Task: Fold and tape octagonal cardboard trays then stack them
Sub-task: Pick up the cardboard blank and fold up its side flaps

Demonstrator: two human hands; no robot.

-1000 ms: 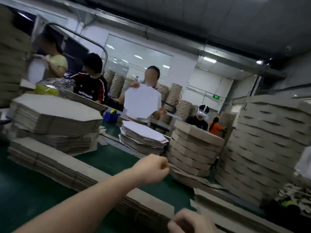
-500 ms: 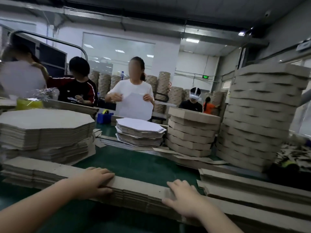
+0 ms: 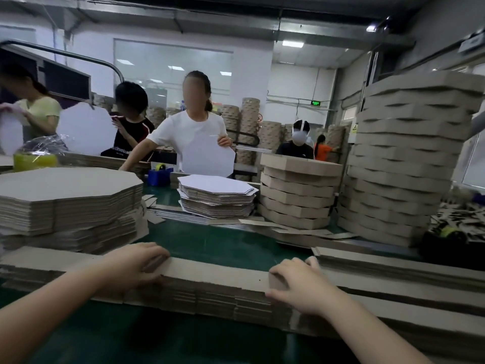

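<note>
The green table (image 3: 223,245) fills the lower half of the frame, with cardboard heaped on it. At the right edge stands the tall stack of folded trays (image 3: 409,158), octagonal and brown, their layers twisted a little against one another. At middle left sits a broad stack of flat octagonal blanks (image 3: 68,195), grey-brown, resting on more blanks that lie askew beneath it.

Across the bottom, from the left edge to the right, runs a long pile of cardboard strips (image 3: 215,285), the nearest thing to the wearer. A second run of strips (image 3: 393,264) lies just behind its right end.

Right of centre, beside the tall stack, a shorter stack of folded trays (image 3: 296,190) stands on the table. Just left of it is a low stack of white-faced octagons (image 3: 215,195). Behind that a person in a white shirt (image 3: 183,132) holds up a white octagonal sheet (image 3: 210,158).

The left hand (image 3: 131,266), lower left of centre, grips the strip pile, fingers curled over its top and thumb against the near side. The right hand (image 3: 296,287), lower right of centre, holds it likewise, fingers laid over the top, thumb pressed on the near face.

A small blue tape dispenser (image 3: 159,174) sits mid-frame behind the white-faced stack.
</note>
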